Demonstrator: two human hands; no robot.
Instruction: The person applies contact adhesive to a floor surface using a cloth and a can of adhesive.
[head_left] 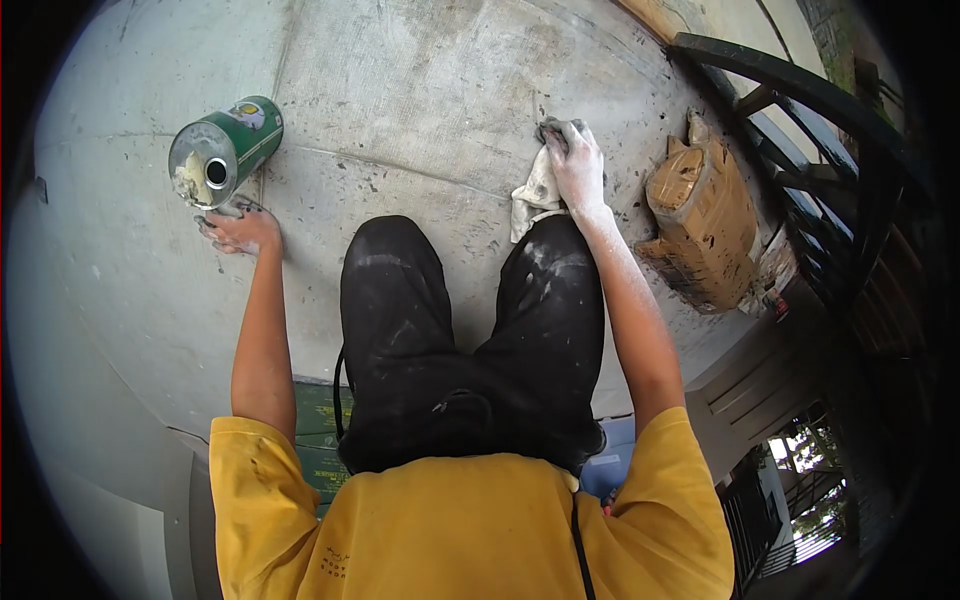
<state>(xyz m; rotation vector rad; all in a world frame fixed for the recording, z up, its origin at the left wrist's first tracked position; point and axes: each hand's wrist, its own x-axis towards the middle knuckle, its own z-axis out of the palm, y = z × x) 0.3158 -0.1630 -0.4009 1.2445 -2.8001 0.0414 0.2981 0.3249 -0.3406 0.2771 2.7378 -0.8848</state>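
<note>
A green metal can point(255, 132) is at the upper left, its grey end facing me with a round dark hole and a smear of pale paste. Just below that end is my left hand point(245, 230), fingers apart and dirtied with grey, fingertips right at the can's rim. My right hand point(577, 165), dusted white up the forearm, is closed on a crumpled white rag point(537, 195) above my right knee. Part of the rag is hidden under the palm.
Stained concrete floor point(440, 90) spreads ahead. A torn brown cardboard package point(705, 220) lies to the right, beside a dark curved wooden frame point(800, 85). Green boxes point(318, 440) and a blue object point(610, 460) show beside my hips.
</note>
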